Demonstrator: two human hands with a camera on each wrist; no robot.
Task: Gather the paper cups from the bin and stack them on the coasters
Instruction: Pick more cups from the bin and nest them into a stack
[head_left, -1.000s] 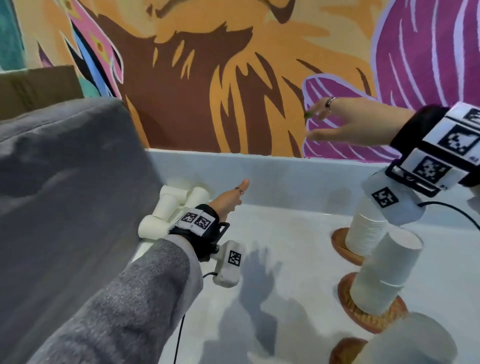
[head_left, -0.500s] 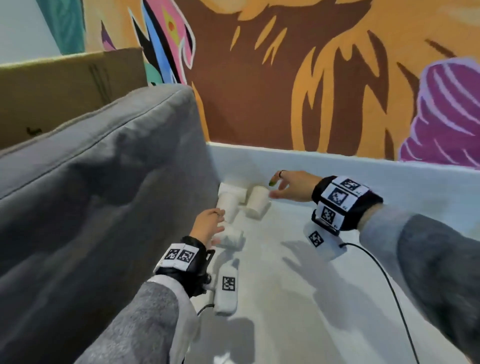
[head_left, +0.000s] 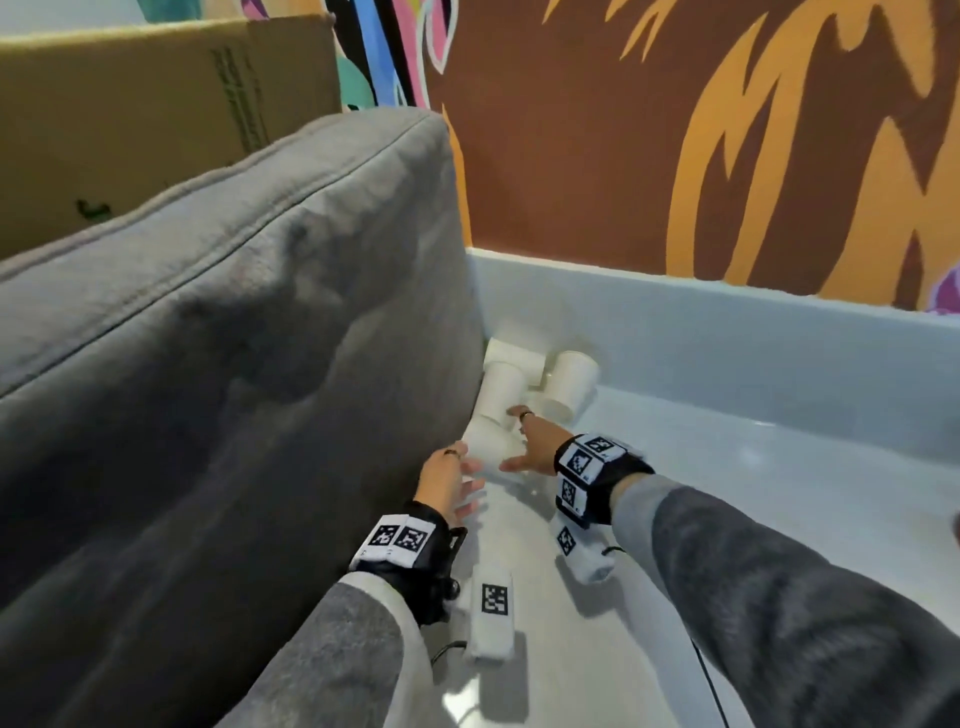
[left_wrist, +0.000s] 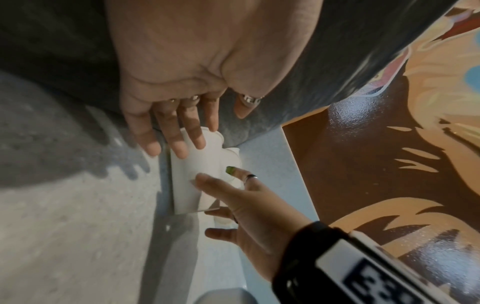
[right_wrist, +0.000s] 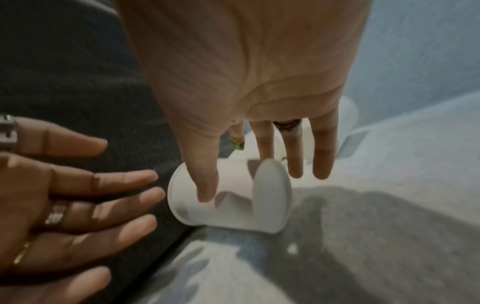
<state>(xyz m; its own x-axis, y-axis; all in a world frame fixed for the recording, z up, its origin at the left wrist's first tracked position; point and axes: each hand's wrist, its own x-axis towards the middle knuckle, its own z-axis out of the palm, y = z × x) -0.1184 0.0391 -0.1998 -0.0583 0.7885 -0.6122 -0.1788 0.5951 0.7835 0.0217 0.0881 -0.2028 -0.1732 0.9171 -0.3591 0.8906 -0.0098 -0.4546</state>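
Against the foot of the grey cushion (head_left: 218, 364), in the corner of the pale blue bin (head_left: 753, 332), four white paper cups lie on their sides. The nearest cup (right_wrist: 228, 197) lies touching the cushion, its mouth turned toward that fabric and its base away from it. The right hand (head_left: 535, 447) is spread over this cup, fingers straight and parted, thumb in front of the cup's wall (whether skin meets paper I cannot tell); it grips nothing. The left hand (head_left: 449, 480) hovers just short of the same cup beside the cushion, fingers (left_wrist: 179, 135) also straight and apart, holding nothing. Beyond the nearest cup, another cup (head_left: 501, 389) leans along the cushion, and a third cup (head_left: 569, 382) lies farther from the cushion. Both wrists carry bands with black-and-white square markers; no readable words show on them or on the cardboard box (head_left: 156, 119) behind the cushion.
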